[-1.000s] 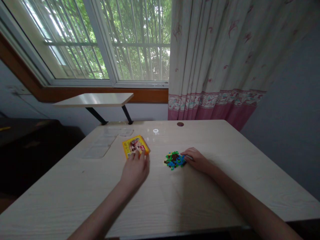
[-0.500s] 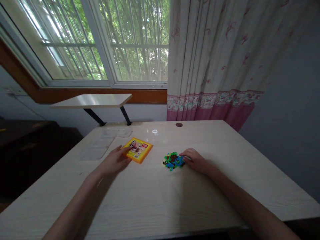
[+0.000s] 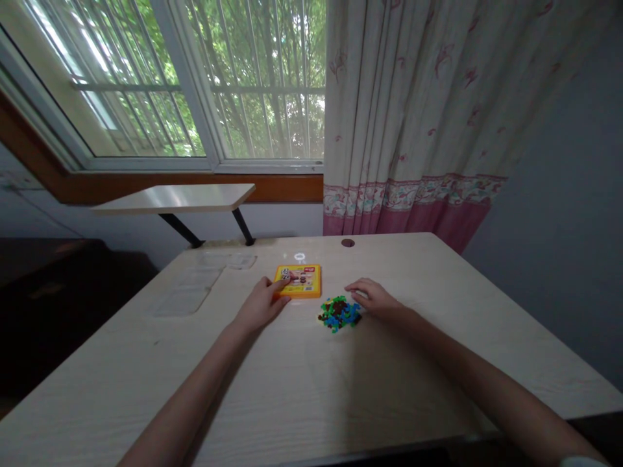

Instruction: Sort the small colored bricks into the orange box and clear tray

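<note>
My left hand (image 3: 263, 301) is closed on the left end of a flat yellow box (image 3: 309, 283) with a printed picture label, its fingers over the top and the thumb by the near edge. Just right of the box and nearer to me lies a small heap of tiny green, blue and dark brown plastic pieces (image 3: 338, 314). My right hand (image 3: 377, 298) hovers at the heap's far right side, forefinger and thumb apart, with nothing visible between them. Its other fingers are partly hidden.
On the left of the pale wooden desk (image 3: 272, 389) lie clear plastic trays (image 3: 187, 285). A raised shelf (image 3: 180, 198) on black legs stands at the back left. A white ring (image 3: 300, 257) and a round cable hole (image 3: 348, 243) are at the far side, below the curtain (image 3: 379, 130).
The yellow box has moved right in my left hand and turned square to the desk, closer to the heap. My right hand has drawn slightly up from the pieces, its fingers opening.
</note>
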The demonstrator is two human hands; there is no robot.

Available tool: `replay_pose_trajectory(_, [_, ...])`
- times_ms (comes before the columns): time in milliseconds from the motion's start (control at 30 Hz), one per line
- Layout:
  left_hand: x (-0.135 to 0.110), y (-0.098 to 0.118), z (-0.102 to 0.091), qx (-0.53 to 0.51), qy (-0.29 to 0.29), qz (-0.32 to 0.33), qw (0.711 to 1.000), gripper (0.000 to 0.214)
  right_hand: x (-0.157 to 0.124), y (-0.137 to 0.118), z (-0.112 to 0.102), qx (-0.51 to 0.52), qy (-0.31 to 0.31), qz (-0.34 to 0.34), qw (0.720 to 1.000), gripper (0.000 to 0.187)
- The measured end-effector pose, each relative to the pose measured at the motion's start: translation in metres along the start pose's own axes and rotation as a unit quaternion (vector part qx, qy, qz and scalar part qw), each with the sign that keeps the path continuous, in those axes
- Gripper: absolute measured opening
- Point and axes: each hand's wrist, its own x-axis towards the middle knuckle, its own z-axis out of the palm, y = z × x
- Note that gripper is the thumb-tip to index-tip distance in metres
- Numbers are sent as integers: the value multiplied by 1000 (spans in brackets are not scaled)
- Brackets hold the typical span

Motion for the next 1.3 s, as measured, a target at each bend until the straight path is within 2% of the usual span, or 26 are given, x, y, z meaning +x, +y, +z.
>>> replay_pose_trajectory(167, [-6, -5, 7, -2, 34, 11, 999, 46, 46, -6, 7, 14, -19, -59, 998, 27])
replay_pose_trajectory(233, [-9, -9, 8, -12, 39, 18, 999, 46, 64, -4, 16, 24, -57, -85, 994, 44])
replay_pose_trajectory(333, [-10, -17, 8, -34, 51, 15, 998, 50, 82, 2, 30, 20, -123, -76, 989, 79])
replay_pose_trajectory(433, [-10, -22, 9, -52, 50, 0, 997, 52, 91, 7, 39, 10, -147, -54, 988, 90])
replay_pose_trajectory(667, [-10, -22, 7, -113, 25, -22, 993, 58, 98, 1, 35, 27, -126, -58, 990, 81])
replay_pose_trajectory(767, [-11, -21, 6, -141, 23, -39, 989, 62, 103, -1, 30, 64, -111, -25, 991, 72])
replay_pose_trajectory(833, [-11, -21, 6, -151, 30, -45, 987, 60, 106, -1, 29, 117, -99, 11, 988, 59])
replay_pose_trajectory(900, [-11, -20, 5, -154, 33, -40, 987, 52, 110, 0, 28, 162, -84, 38, 982, 42])
replay_pose_trajectory(967, [-12, -18, 3, -142, 32, -29, 989, 38, 116, 2, 28, 176, -64, 47, 981, 33])
replay_pose_trajectory(1067, [-12, -16, 1, -101, 23, -25, 994, 22, 129, 8, 29, 164, -19, 54, 985, 39])
replay_pose_trajectory(1167, [-12, -15, 0, -75, 20, -13, 997, 15, 146, 15, 30, 140, 41, 67, 987, 44])
replay_pose_trajectory(1300, [-11, -16, 0, -55, 24, 8, 998, 11, 169, 28, 36, 104, 111, 97, 984, 29])
